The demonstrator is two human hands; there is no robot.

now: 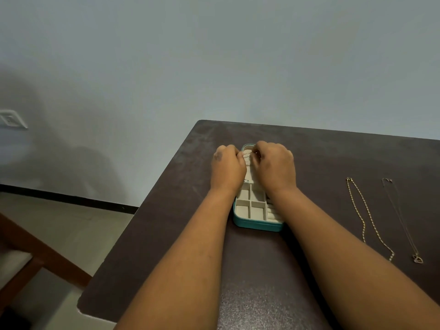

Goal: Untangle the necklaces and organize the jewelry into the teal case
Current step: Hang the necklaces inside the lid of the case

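Observation:
The open teal case (258,225) with a cream lining and small square compartments lies on the dark table. Both hands hover over its far half. My left hand (227,167) and my right hand (276,166) have curled fingers that pinch a thin chain necklace (248,157) against the cream panel. Most of that chain is hidden by the fingers. A gold chain necklace (364,222) lies stretched out on the table to the right. Beside it lies a thinner necklace (402,220) with a small pendant (417,259) at its near end.
The dark table (166,234) has its left edge and far corner in view, against a pale wall. A wooden chair (35,258) stands on the floor at the lower left. A wall socket (10,119) sits at the far left.

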